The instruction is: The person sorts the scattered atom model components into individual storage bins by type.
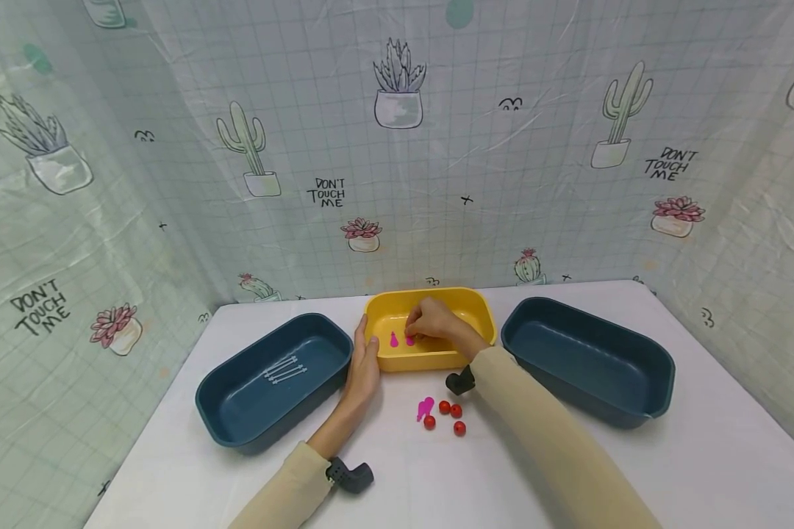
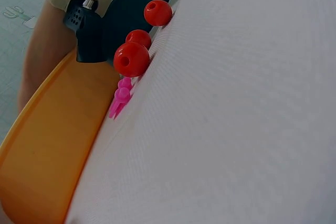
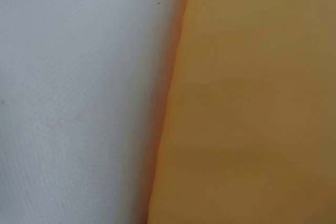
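My left hand (image 1: 362,367) lies along the left end of the yellow bin (image 1: 430,361), its fingers straight against the outside and the thumb at the front corner. Inside the bin, my right hand (image 1: 434,320) pinches a small pink piece (image 1: 409,341) near the floor. Another pink piece (image 1: 393,339) stands just left of it. On the white table before the bin lie more pink pieces (image 1: 426,408), round-knobbed with two prongs in the left wrist view. Several red beads with holes (image 2: 132,60) are beside them. The right wrist view shows only the bin wall (image 3: 252,98) and tablecloth.
A dark blue bin (image 1: 238,433) stands angled at the left, with several thin white sticks (image 1: 284,369) on its floor. A second dark blue bin (image 1: 625,419) is at the right, close to the yellow one. A patterned curtain (image 1: 437,184) hangs behind the table.
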`<act>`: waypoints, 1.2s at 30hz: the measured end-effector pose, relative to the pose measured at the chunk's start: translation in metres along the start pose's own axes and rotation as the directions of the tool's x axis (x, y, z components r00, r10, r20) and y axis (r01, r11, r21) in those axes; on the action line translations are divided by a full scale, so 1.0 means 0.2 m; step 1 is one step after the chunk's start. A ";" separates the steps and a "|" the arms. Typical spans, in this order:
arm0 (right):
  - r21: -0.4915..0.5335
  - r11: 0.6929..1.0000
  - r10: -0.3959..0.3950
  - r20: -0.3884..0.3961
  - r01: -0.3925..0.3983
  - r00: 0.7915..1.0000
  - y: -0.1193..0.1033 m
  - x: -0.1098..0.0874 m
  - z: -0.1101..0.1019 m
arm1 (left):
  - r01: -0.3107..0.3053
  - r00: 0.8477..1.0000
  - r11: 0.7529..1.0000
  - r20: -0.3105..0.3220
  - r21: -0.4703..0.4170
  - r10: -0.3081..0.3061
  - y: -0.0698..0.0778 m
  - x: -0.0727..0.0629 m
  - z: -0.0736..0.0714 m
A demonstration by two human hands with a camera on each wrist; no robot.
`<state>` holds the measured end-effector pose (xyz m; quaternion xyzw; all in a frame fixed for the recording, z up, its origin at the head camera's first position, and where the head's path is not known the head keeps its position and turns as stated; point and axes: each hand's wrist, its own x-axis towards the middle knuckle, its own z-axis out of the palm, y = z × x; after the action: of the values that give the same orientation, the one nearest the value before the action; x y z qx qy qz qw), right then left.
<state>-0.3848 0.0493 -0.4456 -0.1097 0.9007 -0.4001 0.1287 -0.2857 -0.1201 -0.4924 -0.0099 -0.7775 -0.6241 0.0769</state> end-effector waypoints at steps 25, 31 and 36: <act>-0.148 0.897 -0.424 -0.026 0.416 0.905 -0.07 -0.41 -0.18 | -0.005 1.000 1.000 0.015 0.005 0.005 -0.01 0.00 -0.01; -0.204 0.828 -0.521 0.060 0.521 0.851 -0.07 -0.54 -0.17 | -0.009 1.000 1.000 0.011 0.003 0.009 0.01 -0.01 -0.01; -0.211 0.821 -0.519 0.113 0.531 0.847 -0.04 -0.60 -0.14 | -0.003 1.000 1.000 0.005 -0.005 0.003 0.01 -0.01 0.00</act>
<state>-0.2797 0.1000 -0.4047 -0.3777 0.8728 -0.3081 0.0225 -0.2838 -0.1199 -0.4913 -0.0128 -0.7761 -0.6259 0.0758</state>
